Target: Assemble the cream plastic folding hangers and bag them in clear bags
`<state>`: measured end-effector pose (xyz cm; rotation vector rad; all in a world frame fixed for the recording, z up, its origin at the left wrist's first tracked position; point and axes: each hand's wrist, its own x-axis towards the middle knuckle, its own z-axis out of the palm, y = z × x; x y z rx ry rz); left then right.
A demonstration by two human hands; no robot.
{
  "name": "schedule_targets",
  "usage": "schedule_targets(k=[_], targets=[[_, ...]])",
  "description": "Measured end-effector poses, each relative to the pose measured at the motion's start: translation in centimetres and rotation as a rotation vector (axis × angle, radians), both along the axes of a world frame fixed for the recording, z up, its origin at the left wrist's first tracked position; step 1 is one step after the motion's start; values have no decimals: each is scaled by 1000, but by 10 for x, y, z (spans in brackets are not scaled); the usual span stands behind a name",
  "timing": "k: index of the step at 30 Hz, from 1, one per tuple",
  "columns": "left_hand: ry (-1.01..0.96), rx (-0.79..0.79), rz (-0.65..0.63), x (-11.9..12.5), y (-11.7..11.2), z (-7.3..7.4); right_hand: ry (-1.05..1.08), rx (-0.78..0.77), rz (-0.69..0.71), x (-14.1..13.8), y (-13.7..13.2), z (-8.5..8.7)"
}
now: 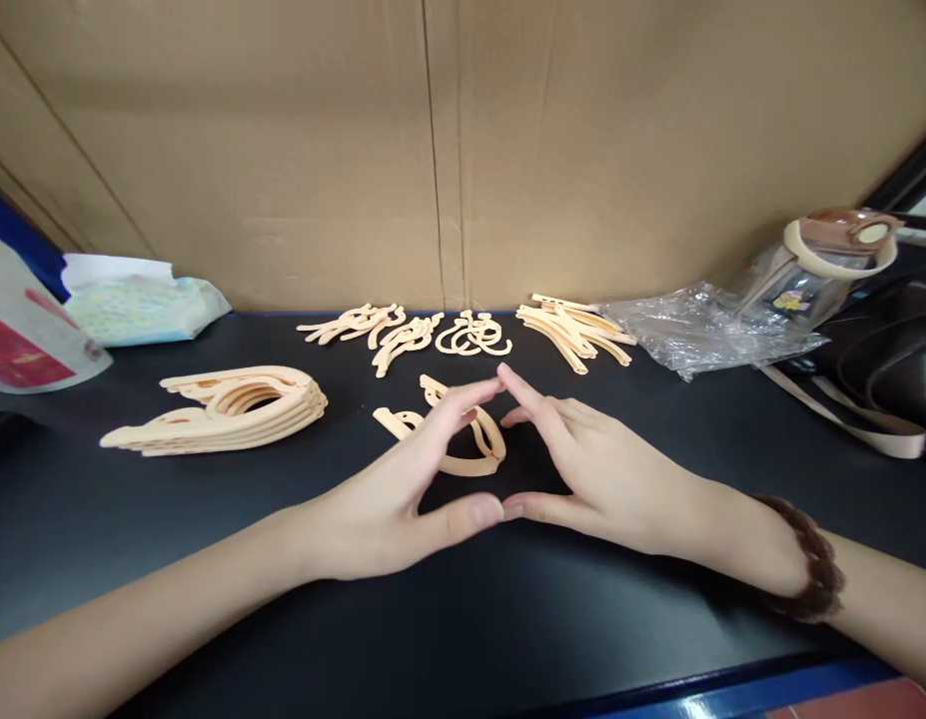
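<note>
Blue edge strip (702,694) runs along the near side of the counter (463,639), lower right. Counter top smooth, black, slightly glossy. Left hand (388,509) and right hand (612,464) at center, both empty; thumbs spread from the other fingers, thumb tips and index tips appear to meet, making a rough triangle. Brown, scalloped wristband (826,569) on right wrist.

Folded hanger (469,466) lies on the counter at center, just beyond the hands, partly hidden by the left. Cream plastic, by the look of it; should be light, stiff, a bit slick, thin ends maybe snappable. Best hold: the thick rounded bend on its right side.

Left of center: neat stack of hangers (283,424), same cream, rounded bends aligned. Farther, upper middle: wavy pieces (407,338), thin curved hooks (473,322), slim long bars (563,330) in loose heaps. Right: flat strap (844,409), crinkly clear bag (702,330), transparent bottle (792,290) with brown lid. Left: red-and-white cup (43,340), soft tissue pack (140,305). Creased brown cardboard (283,150) behind everything.
</note>
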<state>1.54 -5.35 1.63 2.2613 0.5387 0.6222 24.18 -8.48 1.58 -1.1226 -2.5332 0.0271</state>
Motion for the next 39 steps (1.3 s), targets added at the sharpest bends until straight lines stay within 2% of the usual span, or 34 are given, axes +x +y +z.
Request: schedule_targets(k=[3, 6, 10, 13, 15, 18, 21, 25, 30, 35, 39], targets=[[-175, -76, 188, 3, 3, -3, -47, 76, -9, -2, -1, 0], [-282, -74, 411, 6, 8, -5, -140, 94, 60, -4, -2, 3], [-246, -30, 519, 6, 12, -4, -142, 18, 114, -4, -4, 7], [-92, 41, 516, 6, 9, -3, -149, 69, 28, -1, -2, 7], [36, 138, 471, 6, 7, -3, -151, 106, -28, 1, -1, 6], [231, 320, 382, 6, 5, -7, -117, 74, -46, 3, 2, 3], [359, 377, 375, 7, 6, -11, -93, 48, -60, 4, 5, -1], [401, 344, 395, 7, 7, -12, -81, 87, -37, 8, 9, -5], [438, 399, 362, 7, 6, -13, -79, 56, 56, 12, 11, -6], [467, 497, 338, 7, 6, -10, -108, 91, 33, 5, 5, -2], [450, 516, 347, 6, 6, -5, -97, 49, 16, -1, 0, -2]])
